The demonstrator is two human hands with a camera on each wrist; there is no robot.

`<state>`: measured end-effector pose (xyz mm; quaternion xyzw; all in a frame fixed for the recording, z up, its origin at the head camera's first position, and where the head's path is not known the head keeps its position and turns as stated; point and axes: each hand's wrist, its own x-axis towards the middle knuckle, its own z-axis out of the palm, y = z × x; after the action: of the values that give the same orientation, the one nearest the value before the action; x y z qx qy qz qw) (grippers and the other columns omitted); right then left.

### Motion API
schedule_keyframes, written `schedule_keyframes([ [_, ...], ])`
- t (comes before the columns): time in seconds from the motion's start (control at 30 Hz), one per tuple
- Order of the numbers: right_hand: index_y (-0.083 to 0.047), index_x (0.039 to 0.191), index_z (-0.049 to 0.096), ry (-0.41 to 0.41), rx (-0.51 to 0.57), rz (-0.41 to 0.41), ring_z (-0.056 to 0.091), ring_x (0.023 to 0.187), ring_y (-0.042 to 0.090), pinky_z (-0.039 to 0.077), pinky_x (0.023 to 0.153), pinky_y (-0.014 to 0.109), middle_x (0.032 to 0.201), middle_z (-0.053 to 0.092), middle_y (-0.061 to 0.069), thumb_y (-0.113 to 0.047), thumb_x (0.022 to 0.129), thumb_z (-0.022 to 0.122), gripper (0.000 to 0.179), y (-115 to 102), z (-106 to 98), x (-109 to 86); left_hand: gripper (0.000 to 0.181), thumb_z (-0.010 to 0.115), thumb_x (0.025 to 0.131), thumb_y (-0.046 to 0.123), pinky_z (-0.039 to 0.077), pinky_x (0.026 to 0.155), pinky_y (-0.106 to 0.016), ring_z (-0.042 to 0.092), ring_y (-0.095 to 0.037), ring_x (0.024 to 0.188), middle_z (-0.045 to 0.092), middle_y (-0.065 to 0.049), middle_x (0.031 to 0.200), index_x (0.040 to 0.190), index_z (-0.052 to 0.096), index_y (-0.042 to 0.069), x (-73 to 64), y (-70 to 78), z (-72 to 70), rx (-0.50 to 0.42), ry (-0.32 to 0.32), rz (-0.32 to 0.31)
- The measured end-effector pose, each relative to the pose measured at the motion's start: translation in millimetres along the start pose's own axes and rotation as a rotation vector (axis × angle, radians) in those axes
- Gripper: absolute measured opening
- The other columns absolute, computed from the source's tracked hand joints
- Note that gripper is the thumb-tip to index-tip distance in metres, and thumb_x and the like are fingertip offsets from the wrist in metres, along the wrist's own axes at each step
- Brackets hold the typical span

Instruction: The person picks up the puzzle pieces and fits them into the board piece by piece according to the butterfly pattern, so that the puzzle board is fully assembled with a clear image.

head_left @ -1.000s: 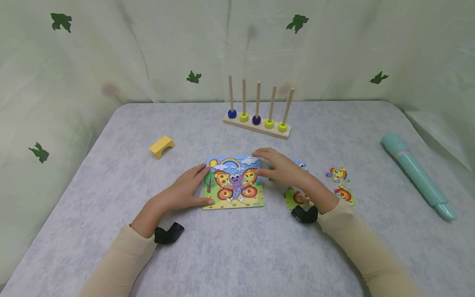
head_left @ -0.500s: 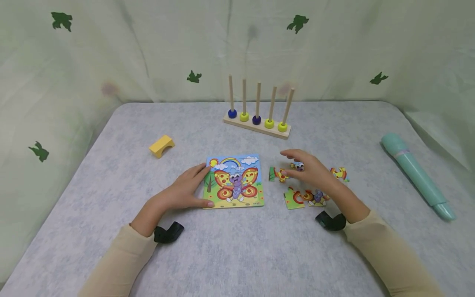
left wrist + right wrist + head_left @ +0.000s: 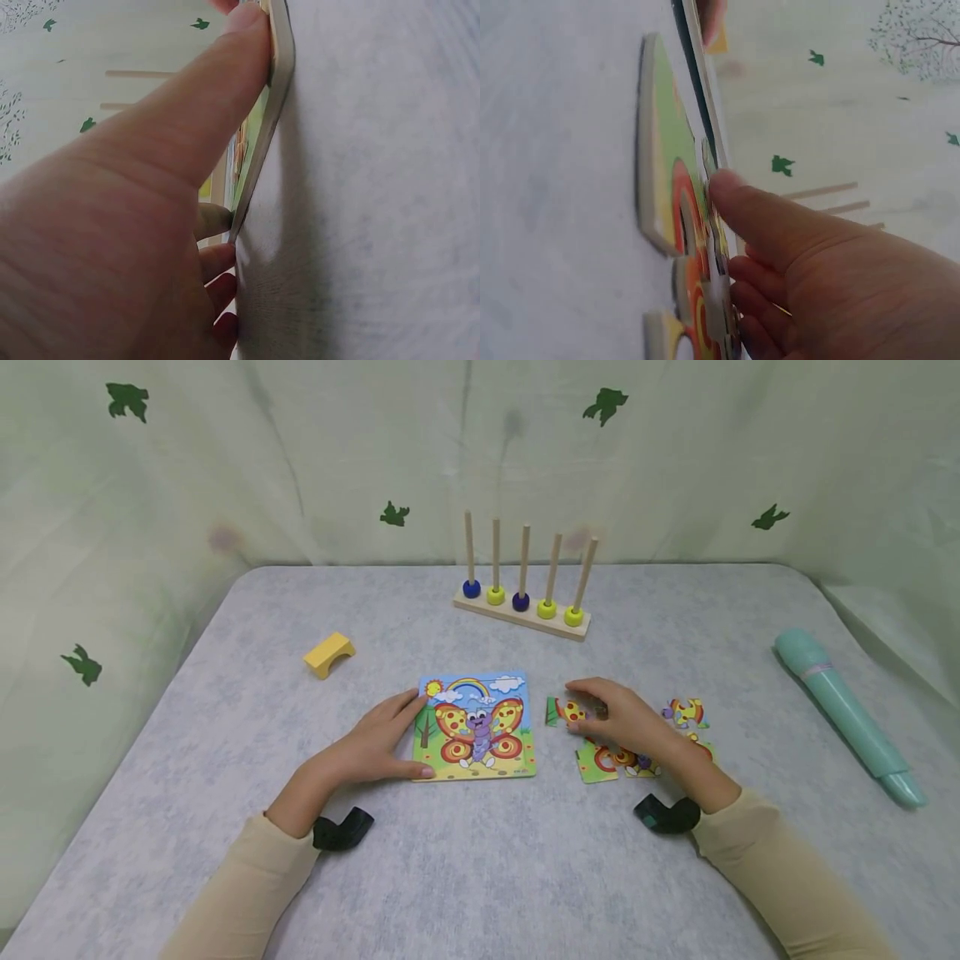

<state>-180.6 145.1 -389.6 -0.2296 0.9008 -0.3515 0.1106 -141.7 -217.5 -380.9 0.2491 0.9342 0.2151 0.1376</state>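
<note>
A butterfly picture board [image 3: 480, 727] lies flat in front of me. My left hand [image 3: 378, 739] spans its left side in the head view, thumb on the lower left corner and fingers along the upper left edge. In the left wrist view the thumb [image 3: 225, 67] rests on the board's edge. Right of the board, my right hand [image 3: 626, 718] is low over several puzzle pieces, thumb and forefinger around a red and yellow piece [image 3: 573, 712]. The right wrist view shows the thumb tip [image 3: 724, 180] right at a piece's edge; I cannot tell whether it pinches it.
Other puzzle pieces lie close by: a green corner piece [image 3: 596, 764] and a loose piece [image 3: 686, 712] beyond the wrist. A peg stand [image 3: 525, 612] with beads stands at the back. A yellow arch block [image 3: 328, 654] sits left, a teal microphone-shaped toy [image 3: 847, 714] right.
My right hand has left the board's right edge, moved right over the puzzle pieces, then come down among them. My left hand has stayed on the board.
</note>
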Motion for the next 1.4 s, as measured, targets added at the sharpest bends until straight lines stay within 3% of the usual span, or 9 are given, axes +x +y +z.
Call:
schedule_keyframes([
  [0.3,-0.005,0.12,0.056,0.027,-0.062,-0.122,0.049,0.103,0.02,0.04,0.088,0.04,0.113,0.056,0.006,-0.024,0.082,0.067,0.044,-3.2,1.9,-1.6,0.106,0.064,0.069,0.062,0.015,0.102,-0.051,0.01,-0.035,0.132,0.011,-0.017,0.147,0.144,0.015,0.004,-0.1,-0.5,0.0,-0.008,-0.001,-0.018],
  [0.7,-0.006,0.121,0.056,0.041,-0.075,-0.091,0.048,0.108,0.023,0.042,0.086,0.04,0.12,0.051,0.008,-0.025,0.084,0.065,0.042,-13.2,-0.7,-5.3,0.114,0.069,0.062,0.064,0.014,0.102,-0.052,0.007,-0.031,0.133,0.008,-0.01,0.148,0.145,0.012,0.01,-2.1,-5.6,-1.4,-0.066,-0.014,-0.008],
  [1.07,-0.002,0.118,0.058,0.16,0.006,-0.293,0.051,0.105,0.022,0.045,0.082,0.041,0.116,0.053,0.008,-0.015,0.082,0.067,0.039,-70.2,2.8,-2.3,0.115,0.07,0.06,0.064,0.015,0.102,-0.053,0.008,-0.031,0.133,0.01,-0.009,0.148,0.145,0.013,0.011,-1.6,-6.6,-0.4,-0.072,0.005,-0.02],
  [1.4,-0.003,0.116,0.06,0.136,0.064,-0.379,0.052,0.104,0.018,0.045,0.083,0.034,0.114,0.055,0.007,-0.018,0.083,0.066,0.036,-108.3,36.5,32.9,0.115,0.072,0.06,0.061,0.014,0.102,-0.053,0.009,-0.032,0.132,0.011,-0.012,0.147,0.144,0.015,0.007,0.0,-8.8,0.7,-0.069,0.017,0.006],
])
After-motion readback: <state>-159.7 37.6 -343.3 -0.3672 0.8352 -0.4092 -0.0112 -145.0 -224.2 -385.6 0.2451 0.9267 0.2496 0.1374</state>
